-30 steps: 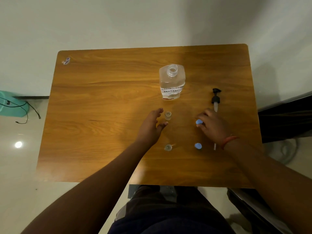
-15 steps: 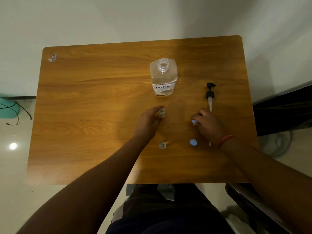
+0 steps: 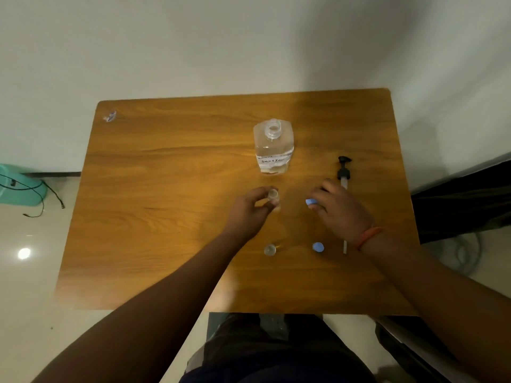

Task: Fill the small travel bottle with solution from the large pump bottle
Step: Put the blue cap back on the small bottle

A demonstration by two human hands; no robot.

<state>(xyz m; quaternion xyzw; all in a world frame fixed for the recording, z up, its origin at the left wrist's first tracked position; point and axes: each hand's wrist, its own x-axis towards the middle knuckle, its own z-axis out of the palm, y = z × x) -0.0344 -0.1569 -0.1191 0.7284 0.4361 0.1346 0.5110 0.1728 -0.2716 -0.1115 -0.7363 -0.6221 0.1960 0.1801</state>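
Wooden desk [image 3: 166, 189] fills mid-frame, seen from above, pale wall behind it. Large clear bottle [image 3: 273, 146] stands upright in the upper middle of the desk, neck open with no pump on it, white handwritten label on its front. Black pump head [image 3: 343, 170] with its dip tube lies flat to the right of that bottle, tube running down-frame and passing under the right hand. Left hand [image 3: 249, 214] is at centre frame, its grip clamped around a small clear travel bottle [image 3: 273, 195], thumb and fingers on its sides, mouth open and facing up; can't tell whether the bottle's base touches the desk. Right hand [image 3: 340, 211] sits just right of it, grip pinched on a blue cap [image 3: 310, 202] at the fingertips, cap well apart from the held bottle's mouth. An orange band [image 3: 369, 236] is on the right wrist. Lower on the desk, a second small clear bottle [image 3: 270, 249] stands on its own, uncapped, and a second blue cap [image 3: 318, 247] lies just right of it, apart from it. Small crumpled wrapper [image 3: 110, 116] at the desk's upper left corner. Left edge of frame: a teal object [image 3: 19, 186] on the floor with black cables draped over it. Dark trousers visible at the bottom of frame.
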